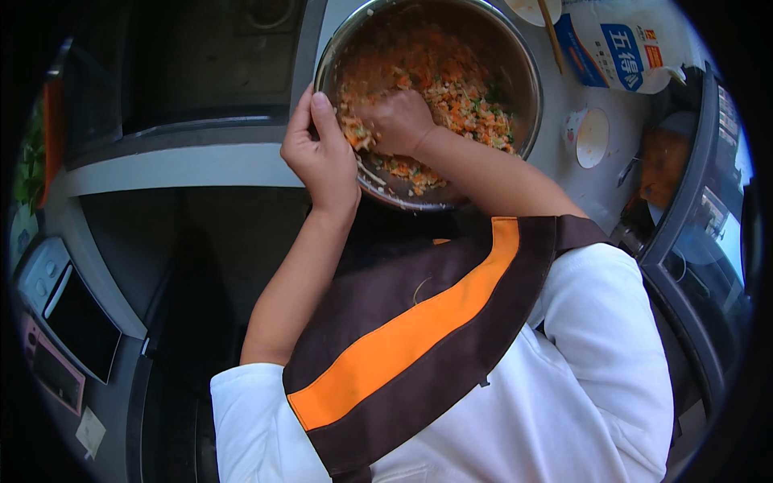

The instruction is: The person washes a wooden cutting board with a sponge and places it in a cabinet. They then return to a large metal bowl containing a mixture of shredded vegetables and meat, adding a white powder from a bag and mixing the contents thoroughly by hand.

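A large stainless steel bowl (531, 84) stands before me, holding a chopped mixture (459, 102) of orange, pale and green bits. My left hand (323, 142) grips the bowl's left rim, its thumb over the edge. Inside the bowl, my right hand (395, 121) is in the mixture near the left wall, with its fingers curled and partly hidden. Some mixture lies against those fingers; whether they close on any of it I cannot tell.
Right of the bowl are a small cup (592, 137), chopsticks (551, 33), a white bowl (534, 9) and a printed plastic bag (622, 48). A dark sink (211, 60) lies to the left. A white toaster oven (72, 308) stands at the far lower left.
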Demonstrator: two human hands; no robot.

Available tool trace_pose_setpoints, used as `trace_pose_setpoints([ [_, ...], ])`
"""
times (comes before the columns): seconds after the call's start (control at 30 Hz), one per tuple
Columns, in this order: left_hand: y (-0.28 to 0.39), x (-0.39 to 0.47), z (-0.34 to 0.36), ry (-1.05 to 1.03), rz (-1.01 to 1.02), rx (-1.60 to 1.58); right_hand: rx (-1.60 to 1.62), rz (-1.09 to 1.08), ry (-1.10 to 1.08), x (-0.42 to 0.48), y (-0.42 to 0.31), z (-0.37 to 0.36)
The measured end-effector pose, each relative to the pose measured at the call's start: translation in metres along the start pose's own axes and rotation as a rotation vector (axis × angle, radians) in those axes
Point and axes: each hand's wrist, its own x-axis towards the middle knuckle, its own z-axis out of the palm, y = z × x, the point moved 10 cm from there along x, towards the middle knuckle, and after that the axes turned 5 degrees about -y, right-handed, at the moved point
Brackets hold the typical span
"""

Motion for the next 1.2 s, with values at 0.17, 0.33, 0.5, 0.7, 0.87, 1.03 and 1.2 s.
trace_pose_setpoints([
  [0.17,0.000,0.002,0.003,-0.017,0.009,0.014,0.211,0.218,0.052,-0.007,0.018,-0.014],
  [0.33,0.003,-0.001,0.003,-0.039,0.022,-0.056,0.116,0.028,0.045,-0.047,0.049,-0.041],
  [0.5,-0.001,-0.001,0.001,-0.018,0.050,-0.039,0.098,0.393,0.115,-0.079,0.120,-0.057],
  [0.7,-0.002,0.000,0.000,-0.009,0.056,-0.054,0.221,0.602,0.284,-0.046,0.092,-0.033],
  [0.87,-0.002,0.002,-0.001,-0.001,0.062,-0.033,0.119,0.034,0.081,-0.057,-0.004,-0.021],
  [1.03,0.003,-0.001,0.002,-0.007,0.039,-0.057,-0.014,-0.096,0.046,-0.076,-0.003,0.011],
  [1.2,-0.001,-0.001,0.000,0.008,0.016,0.005,-0.133,0.029,-0.028,-0.045,-0.005,0.007],
])
